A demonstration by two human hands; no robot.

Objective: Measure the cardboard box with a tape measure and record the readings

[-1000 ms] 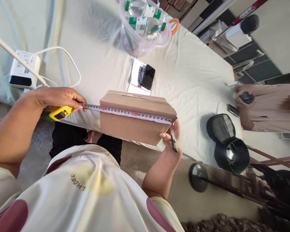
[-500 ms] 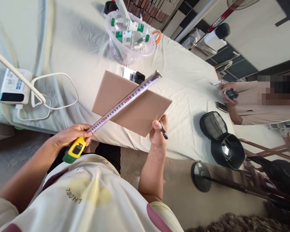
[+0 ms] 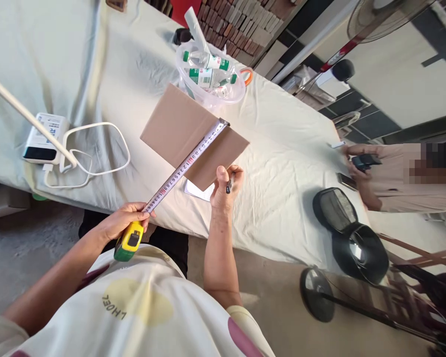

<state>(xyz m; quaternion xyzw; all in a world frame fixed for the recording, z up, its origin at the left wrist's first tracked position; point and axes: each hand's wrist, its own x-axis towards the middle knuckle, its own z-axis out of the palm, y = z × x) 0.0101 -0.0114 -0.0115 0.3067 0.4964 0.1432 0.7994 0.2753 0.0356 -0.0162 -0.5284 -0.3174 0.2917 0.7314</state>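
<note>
My left hand (image 3: 128, 218) is closed around a yellow and green tape measure (image 3: 130, 240), pinching the blade near its case. The extended blade (image 3: 184, 168) slants up and right across a brown cardboard piece (image 3: 176, 119), and its metal end lies near the cardboard's upper edge. A crease or corner runs through the cardboard, which is tilted above the table. My right hand (image 3: 226, 188) grips the cardboard's lower right edge, with a dark pen-like item (image 3: 229, 185) also between its fingers. A white sheet (image 3: 198, 191) shows partly beneath the cardboard.
On the cloth-covered table (image 3: 278, 198) stand a clear tub (image 3: 241, 96) with plastic bottles, a white power box (image 3: 46, 136) with a looped cable, and an open black case (image 3: 336, 210). At the right, a person (image 3: 390, 171) holds a dark object. A fan (image 3: 382, 17) stands behind.
The cardboard has been tilted and turned, now showing its crease, and the tape's end sits near its upper edge instead of reaching past it. My right hand has moved left and up.
</note>
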